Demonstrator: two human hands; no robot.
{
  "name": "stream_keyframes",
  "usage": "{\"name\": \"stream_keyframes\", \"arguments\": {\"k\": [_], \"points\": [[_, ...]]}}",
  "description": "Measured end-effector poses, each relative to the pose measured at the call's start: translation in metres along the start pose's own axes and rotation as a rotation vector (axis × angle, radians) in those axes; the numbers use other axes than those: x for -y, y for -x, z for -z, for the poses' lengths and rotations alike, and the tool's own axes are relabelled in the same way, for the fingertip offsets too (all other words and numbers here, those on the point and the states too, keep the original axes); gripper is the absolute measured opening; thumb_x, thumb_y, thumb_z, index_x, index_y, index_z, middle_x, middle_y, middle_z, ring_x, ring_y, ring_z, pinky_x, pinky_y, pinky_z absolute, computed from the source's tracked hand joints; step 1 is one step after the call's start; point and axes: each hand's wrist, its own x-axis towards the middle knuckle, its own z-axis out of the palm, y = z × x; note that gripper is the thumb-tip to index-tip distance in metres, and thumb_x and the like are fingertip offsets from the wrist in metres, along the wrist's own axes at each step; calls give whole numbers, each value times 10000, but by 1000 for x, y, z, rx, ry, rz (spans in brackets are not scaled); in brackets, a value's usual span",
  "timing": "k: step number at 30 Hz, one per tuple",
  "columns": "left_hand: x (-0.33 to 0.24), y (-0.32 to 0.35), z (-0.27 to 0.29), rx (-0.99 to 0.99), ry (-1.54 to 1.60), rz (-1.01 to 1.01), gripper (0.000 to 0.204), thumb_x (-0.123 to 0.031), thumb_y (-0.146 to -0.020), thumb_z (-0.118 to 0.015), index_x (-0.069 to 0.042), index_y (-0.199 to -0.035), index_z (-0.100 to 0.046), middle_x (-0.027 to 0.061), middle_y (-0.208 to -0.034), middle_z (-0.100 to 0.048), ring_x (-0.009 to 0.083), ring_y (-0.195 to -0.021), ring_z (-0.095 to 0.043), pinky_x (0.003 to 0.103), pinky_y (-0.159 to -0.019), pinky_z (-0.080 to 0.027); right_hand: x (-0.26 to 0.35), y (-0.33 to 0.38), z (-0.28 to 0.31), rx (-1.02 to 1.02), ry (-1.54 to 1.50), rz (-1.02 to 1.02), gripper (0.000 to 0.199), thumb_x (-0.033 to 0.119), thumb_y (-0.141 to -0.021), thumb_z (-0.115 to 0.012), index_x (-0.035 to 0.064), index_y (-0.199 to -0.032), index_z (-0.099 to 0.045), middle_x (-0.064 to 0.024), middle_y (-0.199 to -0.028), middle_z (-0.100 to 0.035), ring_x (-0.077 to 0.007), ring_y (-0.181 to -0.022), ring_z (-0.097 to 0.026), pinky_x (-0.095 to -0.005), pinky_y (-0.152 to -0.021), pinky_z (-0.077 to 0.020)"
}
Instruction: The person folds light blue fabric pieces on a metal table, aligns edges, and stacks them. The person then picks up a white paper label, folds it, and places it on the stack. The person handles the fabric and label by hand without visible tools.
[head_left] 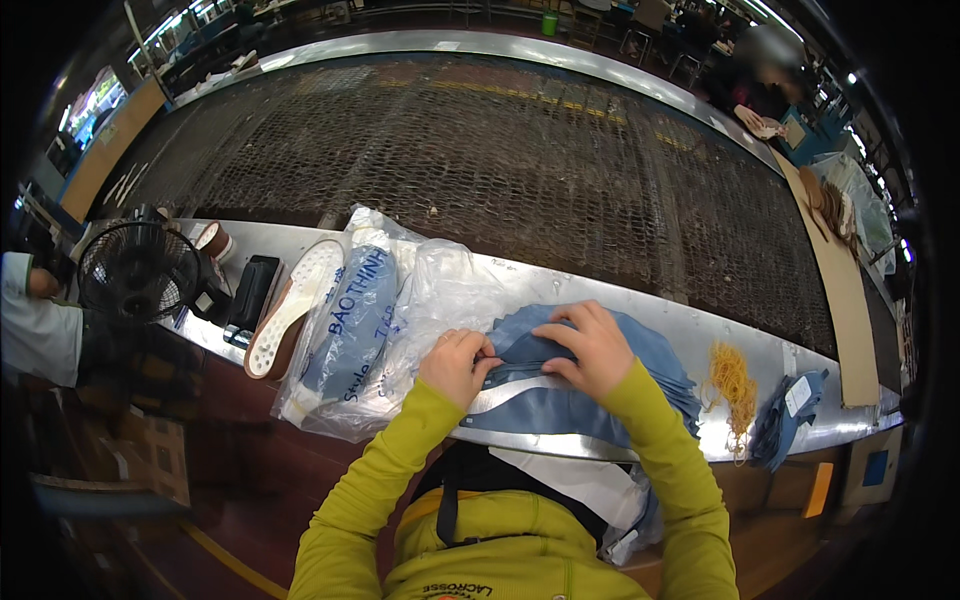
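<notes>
Your left hand (458, 362) is curled into a loose fist at the left edge of the stack of blue fabric pieces (590, 385), with the fingertips pinching the edge of the top piece. Your right hand (592, 348) lies palm down on top of the same stack, fingers bent and spread lightly, pressing the fabric flat rather than gripping it. The two hands sit just beside each other, almost touching at the thumbs.

The stack rests on the metal ledge (690, 325), directly in front of your chest, and its near edge hangs slightly over the ledge towards you. Left of the stack, touching it, lies a crumpled clear plastic bag (440, 290) holding blue contents with print. Further left of the stack a white shoe sole (290, 305) lies on its side, and beyond that stand a black case (252, 290) and a small black fan (138, 272). Right of the stack, near it, is a bundle of yellow thread (732, 378), then a smaller heap of blue pieces (790, 415). Behind the stack runs a wide wire mesh conveyor (480, 150).
</notes>
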Motion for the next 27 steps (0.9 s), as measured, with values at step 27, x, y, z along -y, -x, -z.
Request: {"name": "stream_keyframes", "arguments": {"k": [27], "points": [[-20, 60, 40, 292, 460, 523, 60, -38, -803, -644, 14, -833, -643, 62, -716, -639, 75, -639, -567, 219, -592, -442, -22, 112, 94, 173, -614, -627, 219, 114, -796, -720, 20, -946, -592, -24, -792, -620, -97, -759, -570, -244, -671, -455]]}}
